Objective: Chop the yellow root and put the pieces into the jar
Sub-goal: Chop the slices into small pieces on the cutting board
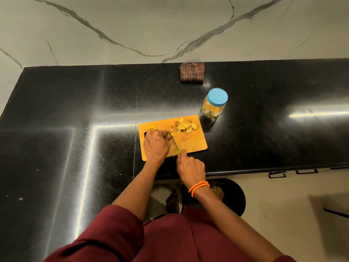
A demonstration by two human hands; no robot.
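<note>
A wooden cutting board [190, 142] lies on the black counter. Cut yellow root slices [184, 126] are piled at the board's far right, and a few more pieces [153, 127] sit at its far left. My left hand [155, 143] rests curled on the board, pinning a piece of root under its fingertips; the piece is mostly hidden. My right hand [190, 168] grips a green-handled knife [176, 143] whose blade runs up to the left fingertips. A clear jar [213, 106] with a blue lid on stands just beyond the board's right corner, with yellow pieces inside.
A folded checked brown cloth [192, 74] lies at the counter's back by the marble wall. The counter's front edge [264, 170] runs right of my right wrist. Below it on the floor stands a black bin [234, 197], and a bare foot [172, 202] shows.
</note>
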